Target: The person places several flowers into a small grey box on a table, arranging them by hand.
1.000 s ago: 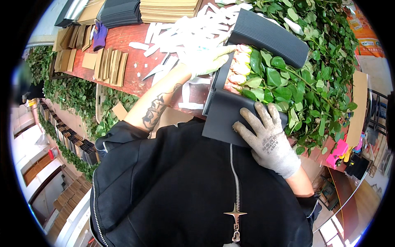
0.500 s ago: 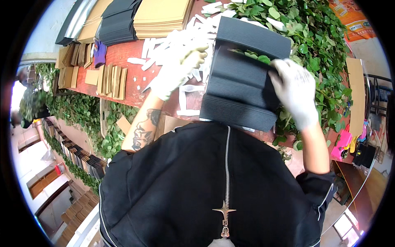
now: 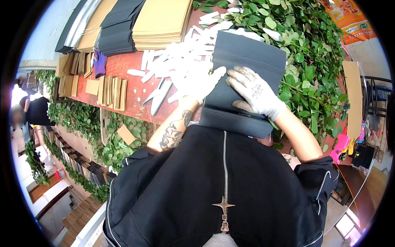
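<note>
A black corrugated cardboard sheet [image 3: 242, 49] lies in front of me with creased folds across it, its near flap [image 3: 236, 121] by my jacket. My right hand [image 3: 256, 92], in a dirty white glove, presses flat on its middle with fingers stretched out. At the sheet's left edge rests my left hand [image 3: 212, 84], also gloved, with its fingers extended and the thumb side on the cardboard. Whether anything lies under the folded cardboard is hidden. Left of that hand are many loose white strips [image 3: 175, 70] and a pair of scissors [image 3: 158, 96] on the red table [image 3: 131, 88].
Leafy green stems [image 3: 304, 70] are heaped along the right side. Stacks of brown cardboard [image 3: 160, 24] and black cardboard [image 3: 121, 29] stand at the back left, near a purple glove [image 3: 99, 64] and small brown card pieces [image 3: 113, 92]. Further right stands a cardboard panel [image 3: 353, 99].
My left hand came from above the white strips to the sheet's left edge. My right hand moved left onto its middle. The raised fold now lies flatter, and the leaves showing there are covered.
</note>
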### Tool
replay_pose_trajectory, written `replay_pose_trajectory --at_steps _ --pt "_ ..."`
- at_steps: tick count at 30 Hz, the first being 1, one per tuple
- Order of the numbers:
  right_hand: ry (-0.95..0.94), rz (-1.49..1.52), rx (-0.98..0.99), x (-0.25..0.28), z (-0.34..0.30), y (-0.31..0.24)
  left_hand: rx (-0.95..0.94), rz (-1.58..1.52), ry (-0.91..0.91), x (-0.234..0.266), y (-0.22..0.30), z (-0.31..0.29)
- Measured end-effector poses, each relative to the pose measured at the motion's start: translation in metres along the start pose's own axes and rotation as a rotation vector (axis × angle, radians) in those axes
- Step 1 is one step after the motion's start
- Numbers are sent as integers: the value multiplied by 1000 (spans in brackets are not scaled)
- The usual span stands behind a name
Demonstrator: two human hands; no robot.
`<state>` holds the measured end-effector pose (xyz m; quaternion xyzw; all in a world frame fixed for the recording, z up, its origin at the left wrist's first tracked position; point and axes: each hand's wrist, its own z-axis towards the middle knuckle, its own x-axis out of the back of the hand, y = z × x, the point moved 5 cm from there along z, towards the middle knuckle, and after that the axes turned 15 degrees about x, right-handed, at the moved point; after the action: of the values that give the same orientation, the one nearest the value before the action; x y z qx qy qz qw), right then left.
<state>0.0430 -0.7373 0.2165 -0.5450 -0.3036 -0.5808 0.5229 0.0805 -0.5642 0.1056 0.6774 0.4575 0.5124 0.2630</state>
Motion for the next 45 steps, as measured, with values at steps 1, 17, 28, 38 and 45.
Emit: replay_pose_trajectory --at_steps 1,17,28,38,45 --pt "-16 -1 -19 -6 -4 5 21 -25 15 -2 -1 2" --pt "-95 1 -180 -34 6 8 -111 897 510 151 -119 -86" --pt "-133 -40 -110 -30 6 15 -546 1088 97 155 -94 -75" --pt "-92 51 -182 -33 6 16 -422 830 -12 123 -76 -9" --pt "-82 69 -199 -35 5 17 8 -1334 -417 145 -39 -15"
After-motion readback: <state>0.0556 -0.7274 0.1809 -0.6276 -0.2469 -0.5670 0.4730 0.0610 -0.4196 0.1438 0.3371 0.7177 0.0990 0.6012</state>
